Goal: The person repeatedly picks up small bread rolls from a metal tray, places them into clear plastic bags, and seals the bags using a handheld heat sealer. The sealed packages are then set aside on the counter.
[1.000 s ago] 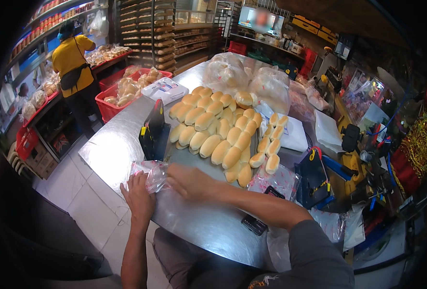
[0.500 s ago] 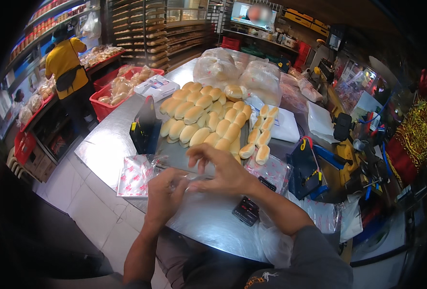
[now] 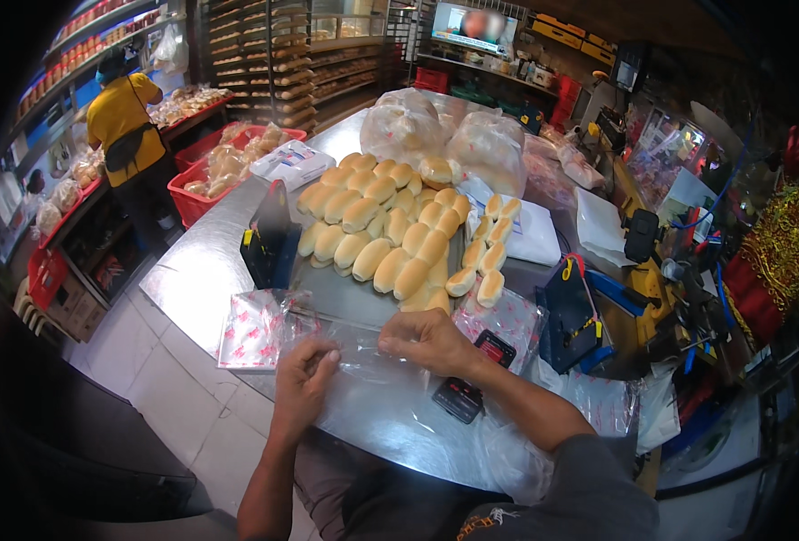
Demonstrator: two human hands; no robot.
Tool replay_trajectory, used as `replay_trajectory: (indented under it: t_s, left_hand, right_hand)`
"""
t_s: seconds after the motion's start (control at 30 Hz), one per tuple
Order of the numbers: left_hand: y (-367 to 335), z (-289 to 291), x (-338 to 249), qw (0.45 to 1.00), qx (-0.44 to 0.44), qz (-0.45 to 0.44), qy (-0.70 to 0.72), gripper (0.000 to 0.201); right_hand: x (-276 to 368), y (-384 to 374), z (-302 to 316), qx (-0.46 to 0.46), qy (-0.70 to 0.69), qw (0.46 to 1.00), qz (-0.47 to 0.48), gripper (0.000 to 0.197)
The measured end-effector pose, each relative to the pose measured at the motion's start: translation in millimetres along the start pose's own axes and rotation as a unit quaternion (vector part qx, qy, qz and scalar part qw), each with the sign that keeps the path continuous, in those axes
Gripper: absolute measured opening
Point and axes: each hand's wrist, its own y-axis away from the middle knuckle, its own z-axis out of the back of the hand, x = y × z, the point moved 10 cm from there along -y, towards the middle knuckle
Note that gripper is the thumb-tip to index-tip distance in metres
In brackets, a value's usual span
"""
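Note:
Over the near part of the steel table (image 3: 386, 424), a clear plastic bag (image 3: 363, 353) stretches between my two hands. My left hand (image 3: 304, 383) has its fingers curled and thumb pressed in at the bag's left side. Pinched together, the fingers of my right hand (image 3: 431, 343) grip its right side. Just beyond my hands, rows of golden bread rolls (image 3: 372, 216) are piled on a metal tray (image 3: 354, 293). A smaller double row of rolls (image 3: 485, 252) lies to the right. Beside my left hand is a stack of printed plastic bags (image 3: 253, 334).
Dark blue stands (image 3: 269, 239) flank the rolls, another stand (image 3: 570, 316) being on the right. A phone (image 3: 458, 398) lies near my right forearm. Large bags of bread (image 3: 404, 131) stand behind. Red crates (image 3: 192, 203) and a person in yellow (image 3: 127, 117) are at left.
My hands have moved apart, the right one lower and with its fingers closed together. The plastic bag now spreads between them. More of the phone and a second dark device shows.

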Motion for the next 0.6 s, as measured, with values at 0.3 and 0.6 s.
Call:
replay_trajectory:
  t_s: [0.3, 0.6]
  left_hand:
    - [22, 33, 31, 0.987, -0.122, 0.086, 0.055, 0.024]
    - [43, -28, 42, 0.964, -0.084, 0.070, 0.242, 0.030]
  right_hand:
    - [80, -11, 2, -0.206, 0.329, 0.890, 0.239, 0.035]
    - [36, 27, -52, -0.066, 0.089, 0.987, 0.118, 0.043]
